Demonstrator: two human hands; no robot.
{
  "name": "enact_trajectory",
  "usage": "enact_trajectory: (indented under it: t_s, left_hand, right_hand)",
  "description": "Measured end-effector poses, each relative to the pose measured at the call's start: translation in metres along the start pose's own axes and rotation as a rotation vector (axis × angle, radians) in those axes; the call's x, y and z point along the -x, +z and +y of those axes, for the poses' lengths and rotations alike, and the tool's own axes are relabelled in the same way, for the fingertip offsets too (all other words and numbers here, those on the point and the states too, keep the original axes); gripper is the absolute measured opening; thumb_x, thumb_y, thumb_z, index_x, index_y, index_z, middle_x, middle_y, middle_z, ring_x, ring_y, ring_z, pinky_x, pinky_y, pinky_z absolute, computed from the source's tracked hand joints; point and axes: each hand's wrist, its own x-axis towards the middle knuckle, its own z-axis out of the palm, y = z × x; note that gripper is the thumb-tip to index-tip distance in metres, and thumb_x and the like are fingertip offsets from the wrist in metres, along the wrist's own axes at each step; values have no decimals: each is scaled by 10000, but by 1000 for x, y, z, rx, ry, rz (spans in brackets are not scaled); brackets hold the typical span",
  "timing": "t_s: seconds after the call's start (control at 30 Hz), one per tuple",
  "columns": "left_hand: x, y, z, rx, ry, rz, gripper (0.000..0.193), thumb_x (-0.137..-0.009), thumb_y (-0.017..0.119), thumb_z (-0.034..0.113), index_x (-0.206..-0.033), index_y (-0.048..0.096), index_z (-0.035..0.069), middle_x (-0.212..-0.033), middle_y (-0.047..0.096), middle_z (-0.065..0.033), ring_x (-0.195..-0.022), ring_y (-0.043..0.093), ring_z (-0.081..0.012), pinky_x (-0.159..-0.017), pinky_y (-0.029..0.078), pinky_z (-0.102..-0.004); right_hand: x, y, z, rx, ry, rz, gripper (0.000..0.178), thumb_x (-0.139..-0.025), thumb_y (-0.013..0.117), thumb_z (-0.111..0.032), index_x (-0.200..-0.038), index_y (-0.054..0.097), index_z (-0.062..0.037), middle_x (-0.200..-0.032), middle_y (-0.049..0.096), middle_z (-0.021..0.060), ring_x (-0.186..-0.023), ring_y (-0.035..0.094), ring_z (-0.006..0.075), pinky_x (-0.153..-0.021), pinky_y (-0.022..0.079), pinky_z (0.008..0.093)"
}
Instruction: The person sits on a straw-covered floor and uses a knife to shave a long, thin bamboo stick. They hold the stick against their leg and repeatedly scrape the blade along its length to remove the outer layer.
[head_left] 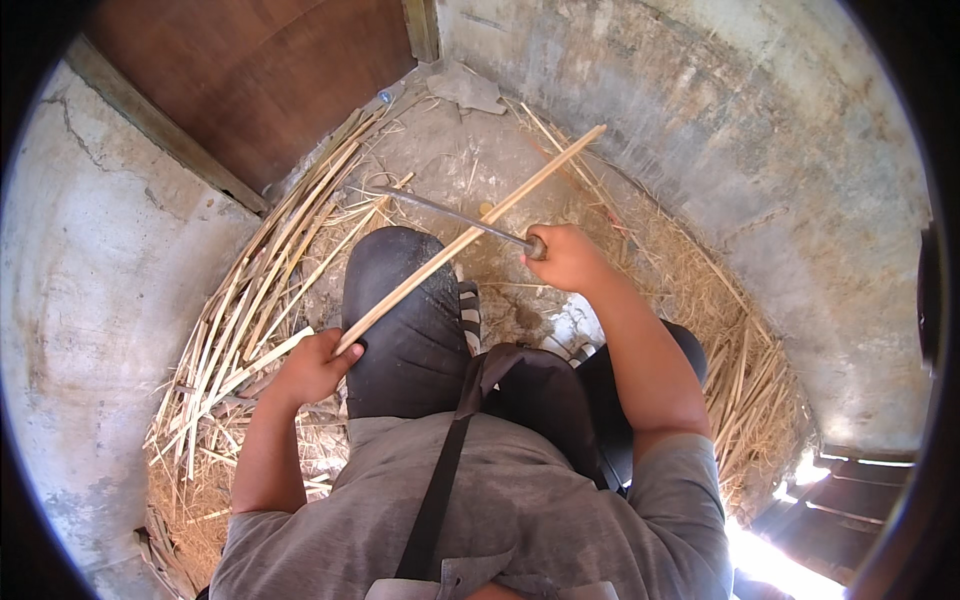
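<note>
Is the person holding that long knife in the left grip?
No, the right grip holds the long knife, while the left grip holds a pale wooden strip near its lower end.

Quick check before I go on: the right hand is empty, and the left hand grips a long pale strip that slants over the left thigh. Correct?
Not quite: the right hand isn't empty. The head view shows it holding a long-bladed tool by its handle. The rest stands: the left hand grips the long pale strip, which slants over the left thigh.
</note>
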Motion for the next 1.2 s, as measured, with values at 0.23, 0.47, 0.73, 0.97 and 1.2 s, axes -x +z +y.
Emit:
enact_trajectory:
  t_s: [0.23,0.47,0.73,0.97,1.2]
  left_hand:
    - [-3,4,-6,-82,39,-1,418,-990,671,400,-943,618,-12,-744,639,-225,-725,634,-397,-701,489,-472]
    - [1,-6,2,-35,-31,-42,403,-1014,643,394,-974,645,-7,-734,632,-187,-702,616,-325,-696,475,-453]
    - [-1,-11,15,-33,-21,-45,454,-996,651,431,-936,610,-17,-783,643,-227,-751,630,-389,-726,480,-471]
    - [1,-11,7,-103,41,-10,448,-984,667,426,-918,590,-11,-782,646,-245,-769,643,-444,-720,485,-500]
    - [1,2,1,-66,52,45,429,-968,695,399,-895,569,-5,-757,638,-253,-761,640,-481,-693,487,-519]
  right_hand:
    - [-1,4,14,-25,63,-53,349,-810,752,-253,-1093,721,-51,-906,730,208,-874,714,397,-771,568,475]
    - [3,-7,14,35,132,36,357,-809,746,-266,-1094,714,-55,-959,743,198,-906,717,390,-787,579,478]
    - [-6,17,58,-44,114,221,360,-847,759,-295,-1106,711,-51,-924,724,229,-888,713,404,-805,564,488]
    - [6,-9,-5,148,111,-95,340,-829,733,-266,-1126,725,-99,-1022,726,212,-1002,690,415,-881,551,500]
    - [9,-24,10,101,114,-75,307,-837,722,-266,-1088,731,-90,-982,721,223,-986,691,417,-861,562,498]
